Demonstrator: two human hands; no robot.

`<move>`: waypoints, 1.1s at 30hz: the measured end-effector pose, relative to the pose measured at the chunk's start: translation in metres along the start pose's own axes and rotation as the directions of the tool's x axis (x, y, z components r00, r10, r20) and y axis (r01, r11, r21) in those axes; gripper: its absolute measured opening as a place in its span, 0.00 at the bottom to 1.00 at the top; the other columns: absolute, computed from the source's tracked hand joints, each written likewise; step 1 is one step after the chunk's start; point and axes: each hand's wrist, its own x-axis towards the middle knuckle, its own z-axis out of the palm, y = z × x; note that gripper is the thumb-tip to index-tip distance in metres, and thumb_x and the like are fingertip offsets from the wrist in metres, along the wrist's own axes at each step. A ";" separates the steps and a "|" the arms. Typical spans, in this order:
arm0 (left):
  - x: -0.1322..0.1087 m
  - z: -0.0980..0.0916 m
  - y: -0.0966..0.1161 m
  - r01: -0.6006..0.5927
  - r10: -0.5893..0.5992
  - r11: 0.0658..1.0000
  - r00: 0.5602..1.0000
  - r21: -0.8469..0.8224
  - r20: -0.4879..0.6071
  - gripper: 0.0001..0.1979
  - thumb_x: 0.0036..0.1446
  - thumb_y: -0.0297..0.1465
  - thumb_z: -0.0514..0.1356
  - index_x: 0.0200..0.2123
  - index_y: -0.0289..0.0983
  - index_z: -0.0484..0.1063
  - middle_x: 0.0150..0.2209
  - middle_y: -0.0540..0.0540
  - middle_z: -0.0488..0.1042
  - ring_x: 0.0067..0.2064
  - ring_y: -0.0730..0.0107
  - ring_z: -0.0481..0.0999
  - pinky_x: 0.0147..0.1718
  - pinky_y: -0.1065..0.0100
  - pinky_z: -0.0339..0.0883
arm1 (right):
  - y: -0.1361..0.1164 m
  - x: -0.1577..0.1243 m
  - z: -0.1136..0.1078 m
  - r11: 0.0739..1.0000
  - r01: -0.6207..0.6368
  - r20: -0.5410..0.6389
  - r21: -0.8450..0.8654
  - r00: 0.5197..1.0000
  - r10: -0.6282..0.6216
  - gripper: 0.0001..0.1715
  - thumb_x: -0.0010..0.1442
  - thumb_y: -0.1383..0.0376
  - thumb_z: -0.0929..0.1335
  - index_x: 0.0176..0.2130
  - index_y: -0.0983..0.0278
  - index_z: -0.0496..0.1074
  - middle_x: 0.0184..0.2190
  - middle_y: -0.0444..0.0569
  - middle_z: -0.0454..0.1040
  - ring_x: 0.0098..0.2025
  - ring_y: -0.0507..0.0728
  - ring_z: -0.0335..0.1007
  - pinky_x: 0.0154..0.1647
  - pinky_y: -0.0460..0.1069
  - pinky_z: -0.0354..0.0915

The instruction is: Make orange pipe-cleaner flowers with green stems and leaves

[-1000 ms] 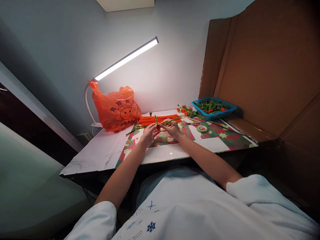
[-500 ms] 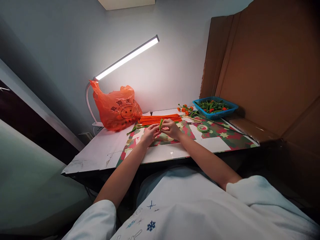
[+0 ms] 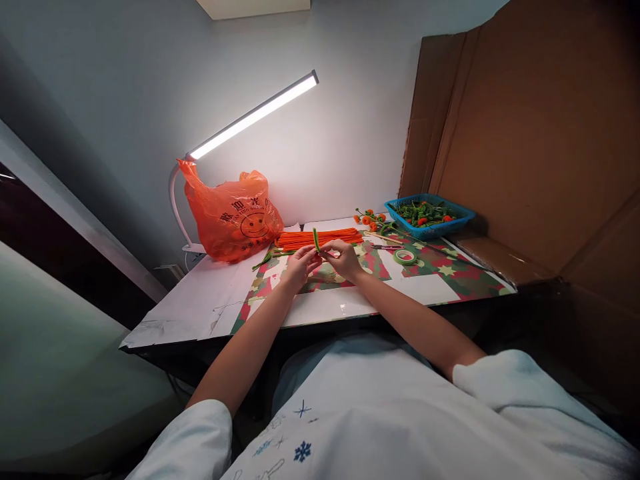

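Observation:
Between my two hands a short green pipe cleaner [image 3: 316,239] stands upright, its lower end pinched in fingertips. My left hand [image 3: 301,265] is closed on it from the left. From the right, my right hand [image 3: 342,259] also pinches at its lower end, with thumb and forefinger. Just behind the hands lies a bundle of orange pipe cleaners [image 3: 325,237]. Some green pipe cleaners [image 3: 265,259] poke out at the left of that bundle. A roll of green tape [image 3: 405,257] rests to the right of my right hand.
A blue basket [image 3: 431,231] of green stems and orange blooms stands at the back right. Orange pompom flowers [image 3: 369,219] lie beside it. An orange plastic bag [image 3: 235,217] sits back left under a lit lamp [image 3: 255,115]. Tall cardboard [image 3: 525,133] walls the right side.
The green pipe cleaner now stands straighter and higher above the fingertips, slightly further left. My right hand has shifted slightly left; both hands still meet at it.

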 end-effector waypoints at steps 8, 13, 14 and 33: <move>0.000 0.005 0.000 -0.053 0.053 0.999 0.997 -0.003 -0.047 0.10 0.44 0.27 0.67 0.32 0.35 0.71 0.27 0.51 0.74 0.30 0.74 0.76 0.37 0.68 0.72 | 0.002 0.001 0.000 0.970 0.185 0.007 -0.156 0.982 -0.186 0.12 0.60 0.69 0.66 0.35 0.58 0.80 0.32 0.49 0.77 0.37 0.58 0.65 0.42 0.54 0.64; -0.004 0.006 0.000 -0.127 0.127 0.992 0.991 0.012 -0.033 0.13 0.40 0.28 0.69 0.31 0.35 0.71 0.27 0.51 0.75 0.30 0.73 0.76 0.39 0.65 0.72 | 0.005 0.002 0.002 0.942 0.204 0.053 -0.265 0.979 -0.197 0.14 0.61 0.70 0.65 0.36 0.58 0.80 0.30 0.50 0.75 0.38 0.59 0.62 0.40 0.53 0.63; -0.005 0.007 0.001 -0.142 0.143 0.989 0.989 0.027 -0.021 0.13 0.39 0.29 0.69 0.31 0.35 0.72 0.27 0.51 0.75 0.30 0.73 0.76 0.39 0.64 0.72 | 0.005 0.002 0.002 0.942 0.196 0.047 -0.274 0.981 -0.190 0.13 0.61 0.69 0.65 0.36 0.58 0.80 0.30 0.50 0.75 0.37 0.59 0.62 0.40 0.53 0.62; -0.010 0.009 0.002 -0.269 0.271 0.956 0.962 0.121 -0.007 0.19 0.39 0.42 0.72 0.25 0.33 0.72 0.26 0.49 0.75 0.32 0.71 0.76 0.40 0.62 0.74 | 0.002 0.002 0.000 0.969 0.102 -0.054 -0.224 0.992 -0.117 0.09 0.60 0.61 0.68 0.33 0.59 0.79 0.31 0.50 0.76 0.38 0.59 0.65 0.43 0.55 0.62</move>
